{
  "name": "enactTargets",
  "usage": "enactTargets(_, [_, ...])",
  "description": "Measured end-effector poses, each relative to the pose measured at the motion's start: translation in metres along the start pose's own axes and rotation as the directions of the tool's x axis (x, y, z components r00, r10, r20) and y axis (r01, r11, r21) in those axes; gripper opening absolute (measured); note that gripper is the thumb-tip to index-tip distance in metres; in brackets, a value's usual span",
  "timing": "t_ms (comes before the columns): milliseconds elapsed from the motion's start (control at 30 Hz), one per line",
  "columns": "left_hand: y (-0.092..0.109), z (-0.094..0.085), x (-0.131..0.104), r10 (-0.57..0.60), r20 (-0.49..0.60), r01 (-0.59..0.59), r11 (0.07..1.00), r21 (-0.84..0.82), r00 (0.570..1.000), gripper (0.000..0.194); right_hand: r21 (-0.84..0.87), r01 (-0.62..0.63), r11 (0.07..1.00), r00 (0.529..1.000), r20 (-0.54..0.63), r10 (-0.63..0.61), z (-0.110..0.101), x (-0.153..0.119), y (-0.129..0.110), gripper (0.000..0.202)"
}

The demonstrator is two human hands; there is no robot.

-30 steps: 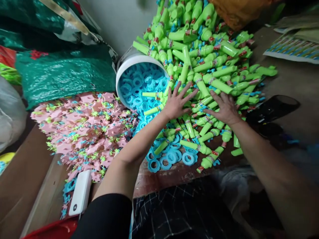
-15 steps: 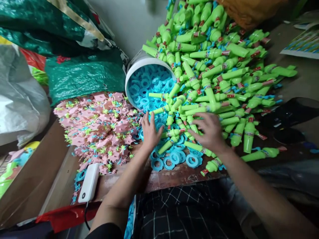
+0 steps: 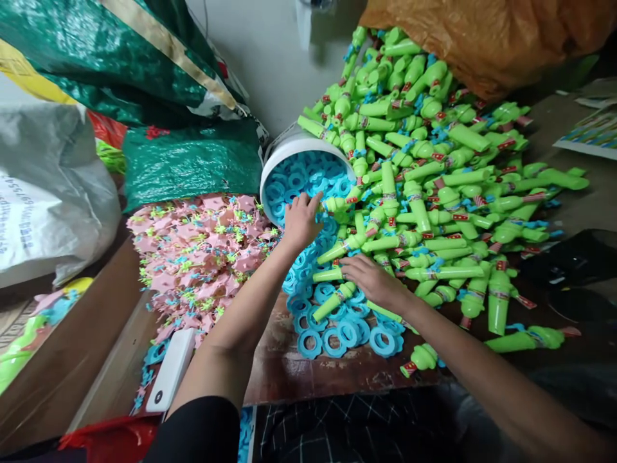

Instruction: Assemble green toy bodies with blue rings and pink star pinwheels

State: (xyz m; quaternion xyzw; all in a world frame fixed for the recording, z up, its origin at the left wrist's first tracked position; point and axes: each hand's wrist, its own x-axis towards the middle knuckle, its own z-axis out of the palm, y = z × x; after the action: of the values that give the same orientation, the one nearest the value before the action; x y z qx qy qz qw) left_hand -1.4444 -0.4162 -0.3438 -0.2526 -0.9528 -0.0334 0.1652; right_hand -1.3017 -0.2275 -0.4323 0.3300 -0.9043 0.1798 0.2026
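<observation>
My left hand [image 3: 303,222] reaches to the mouth of a white bucket [image 3: 267,168] lying on its side, fingers stretched and apart, beside a lime-green plastic toy piece [image 3: 335,204]. Blue scalloped rings [image 3: 289,180] fill the bucket and spill out under the hand. My right hand [image 3: 372,280] rests at the left edge of a heap of lime-green toy pieces [image 3: 419,206], its fingers extended over the end of one green piece [image 3: 328,275]. Loose blue rings [image 3: 347,331] lie below it. Whether the right fingertips grip that piece is hard to see.
Pink star-shaped pieces [image 3: 193,257] with small green and blue bits are heaped on the left, before a green woven bag [image 3: 193,161]. A white power bank [image 3: 169,373] lies near the front edge. An orange bag [image 3: 486,45] stands behind the green heap.
My left hand has moved forward to the bucket mouth. My right hand has come left and lower across the green pieces. Several green pieces near the bucket have shifted. The camera view has tilted upward.
</observation>
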Motion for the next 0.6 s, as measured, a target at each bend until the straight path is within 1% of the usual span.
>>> enactTargets(33, [-0.001, -0.002, 0.008, 0.001, -0.014, 0.0, 1.0, 0.009, 1.0, 0.077, -0.014, -0.004, 1.0, 0.999, -0.049, 0.003, -0.003, 0.001, 0.001, 0.03])
enactTargets(67, [-0.001, -0.002, 0.015, 0.011, -0.002, -0.011, 1.0, 0.015, 1.0, 0.077, -0.047, -0.014, 0.999, 0.996, -0.089, 0.01, -0.006, 0.002, 0.002, 0.031])
enactTargets(100, [0.0, -0.001, 0.022, 0.027, 0.033, -0.028, 0.999, 0.016, 0.999, 0.077, -0.101, -0.033, 0.994, 0.993, -0.113, 0.022, -0.01, 0.005, 0.002, 0.035])
enactTargets(167, [0.003, 0.003, 0.032, 0.051, 0.115, -0.053, 0.998, 0.014, 0.992, 0.074, -0.249, -0.08, 0.965, 0.993, -0.1, 0.057, -0.018, 0.013, 0.004, 0.052])
enactTargets(200, [0.005, 0.005, 0.035, 0.047, 0.134, -0.049, 0.999, 0.013, 0.99, 0.072, -0.326, -0.103, 0.94, 0.994, -0.078, 0.082, -0.021, 0.018, 0.006, 0.061])
enactTargets(233, [0.007, 0.008, 0.036, 0.033, 0.136, -0.034, 0.999, 0.011, 0.99, 0.068, -0.394, -0.123, 0.911, 0.992, -0.056, 0.11, -0.023, 0.024, 0.009, 0.067])
enactTargets(267, [0.009, 0.01, 0.035, 0.013, 0.128, -0.014, 1.0, 0.001, 0.992, 0.065, -0.445, -0.141, 0.884, 0.99, -0.046, 0.135, -0.024, 0.029, 0.012, 0.066])
enactTargets(333, [0.011, 0.014, 0.03, -0.037, 0.103, 0.043, 0.997, -0.058, 0.994, 0.058, -0.498, -0.175, 0.85, 0.984, -0.067, 0.163, -0.024, 0.038, 0.02, 0.054])
enactTargets(400, [0.01, 0.016, 0.021, -0.076, 0.079, 0.088, 0.984, -0.156, 0.994, 0.054, -0.502, -0.206, 0.84, 0.978, -0.118, 0.17, -0.025, 0.043, 0.03, 0.042])
enactTargets(433, [0.009, 0.017, 0.016, -0.09, 0.054, 0.099, 0.973, -0.21, 0.994, 0.053, -0.497, -0.217, 0.84, 0.976, -0.138, 0.17, -0.027, 0.044, 0.034, 0.038])
enactTargets(500, [0.008, 0.018, 0.007, -0.113, -0.033, 0.096, 0.942, -0.32, 0.993, 0.052, -0.492, -0.246, 0.835, 0.967, -0.181, 0.179, -0.035, 0.042, 0.043, 0.034])
enactTargets(533, [0.009, 0.017, 0.004, -0.126, -0.089, 0.084, 0.923, -0.376, 0.988, 0.052, -0.481, -0.286, 0.829, 0.953, -0.236, 0.192, -0.041, 0.04, 0.049, 0.033])
enactTargets(567, [0.012, 0.017, 0.003, -0.139, -0.144, 0.066, 0.902, -0.426, 0.98, 0.052, -0.462, -0.341, 0.819, 0.926, -0.316, 0.207, -0.049, 0.038, 0.056, 0.032])
enactTargets(600, [0.017, 0.015, 0.004, -0.147, -0.191, 0.042, 0.883, -0.467, 0.971, 0.052, -0.431, -0.405, 0.807, 0.883, -0.413, 0.222, -0.058, 0.037, 0.066, 0.03])
